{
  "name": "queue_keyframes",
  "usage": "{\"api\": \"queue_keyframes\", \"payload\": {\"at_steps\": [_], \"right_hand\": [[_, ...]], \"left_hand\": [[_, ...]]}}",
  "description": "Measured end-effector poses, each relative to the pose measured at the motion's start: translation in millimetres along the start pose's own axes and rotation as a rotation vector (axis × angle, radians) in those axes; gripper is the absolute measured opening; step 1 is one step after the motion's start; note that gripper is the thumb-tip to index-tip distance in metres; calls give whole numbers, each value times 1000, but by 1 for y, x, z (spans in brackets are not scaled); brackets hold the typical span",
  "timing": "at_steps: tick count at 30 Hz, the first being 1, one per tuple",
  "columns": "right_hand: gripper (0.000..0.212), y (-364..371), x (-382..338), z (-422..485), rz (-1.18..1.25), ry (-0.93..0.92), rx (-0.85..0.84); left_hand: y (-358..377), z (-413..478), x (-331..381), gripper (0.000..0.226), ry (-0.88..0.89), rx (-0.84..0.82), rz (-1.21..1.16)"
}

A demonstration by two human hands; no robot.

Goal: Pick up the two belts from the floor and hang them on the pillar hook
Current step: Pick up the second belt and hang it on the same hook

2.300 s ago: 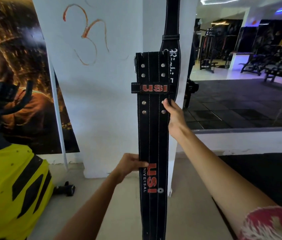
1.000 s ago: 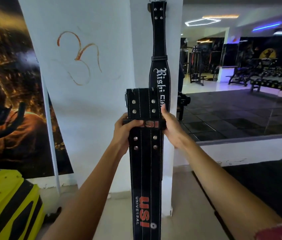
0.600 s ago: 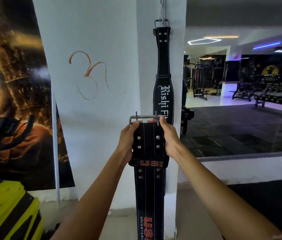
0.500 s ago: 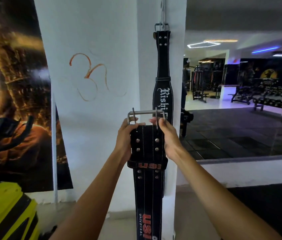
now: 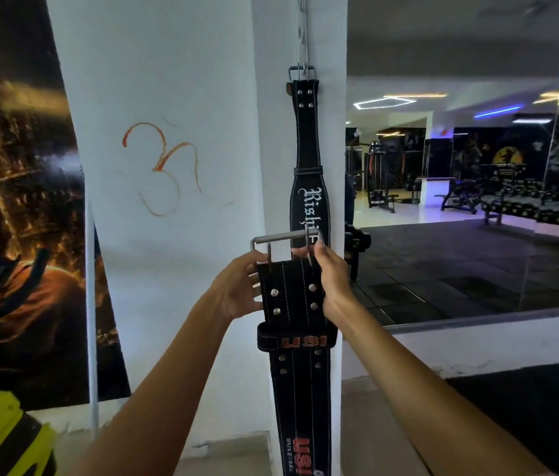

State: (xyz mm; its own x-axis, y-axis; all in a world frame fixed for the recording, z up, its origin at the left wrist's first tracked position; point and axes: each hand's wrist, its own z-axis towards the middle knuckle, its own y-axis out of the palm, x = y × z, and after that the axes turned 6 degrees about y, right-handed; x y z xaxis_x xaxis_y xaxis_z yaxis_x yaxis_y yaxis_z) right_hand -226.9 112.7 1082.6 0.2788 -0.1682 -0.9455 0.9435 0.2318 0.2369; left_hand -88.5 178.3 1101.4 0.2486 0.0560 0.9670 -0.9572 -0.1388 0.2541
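A black belt with white lettering (image 5: 307, 149) hangs by its metal buckle from the hook (image 5: 303, 36) high on the white pillar (image 5: 175, 235). In front of it I hold a wider black belt with red USI lettering (image 5: 297, 379) upright, its steel buckle (image 5: 283, 240) flipped up at the top. My left hand (image 5: 240, 286) grips the belt's left edge just under the buckle. My right hand (image 5: 334, 280) grips the right edge, fingers at the buckle's prong. The buckle sits well below the hook.
A yellow and black machine (image 5: 0, 438) stands at the lower left before a dark wall poster (image 5: 20, 201). A thin white pole (image 5: 92, 304) leans by the pillar. To the right a large mirror (image 5: 477, 201) shows gym equipment.
Both hands slid up the USI belt to its top end and flipped the steel buckle up. The view tilted upward, and the hook and the hung belt's buckle came into sight.
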Motion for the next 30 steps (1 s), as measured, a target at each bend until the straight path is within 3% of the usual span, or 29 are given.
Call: {"api": "queue_keyframes", "payload": {"at_steps": [4,8,10,12,14,16,18,25,30], "right_hand": [[43,-2,1,-3,31,43,-1],[46,1,0,-4,1,83,29],[51,5,-2,-3,-27,141,69],[48,2,-5,1,-42,230,77],[33,-4,-6,5,-24,273,-33],[8,-11,-2,10,-70,197,-171],[17,-13,-2,16,-116,92,-222],[41,17,-66,69,-310,-475,215],[44,34,-144,145,-436,-709,305]], "left_hand": [[2,2,-12,8,188,20,165],[21,12,-32,37,557,370,420],[35,14,-40,47,682,549,392],[43,18,-44,49,705,630,373],[44,24,-41,49,695,659,395],[41,31,-34,49,695,663,395],[39,40,-24,50,717,642,391],[56,82,54,49,918,511,458],[70,134,151,49,1185,527,740]]}}
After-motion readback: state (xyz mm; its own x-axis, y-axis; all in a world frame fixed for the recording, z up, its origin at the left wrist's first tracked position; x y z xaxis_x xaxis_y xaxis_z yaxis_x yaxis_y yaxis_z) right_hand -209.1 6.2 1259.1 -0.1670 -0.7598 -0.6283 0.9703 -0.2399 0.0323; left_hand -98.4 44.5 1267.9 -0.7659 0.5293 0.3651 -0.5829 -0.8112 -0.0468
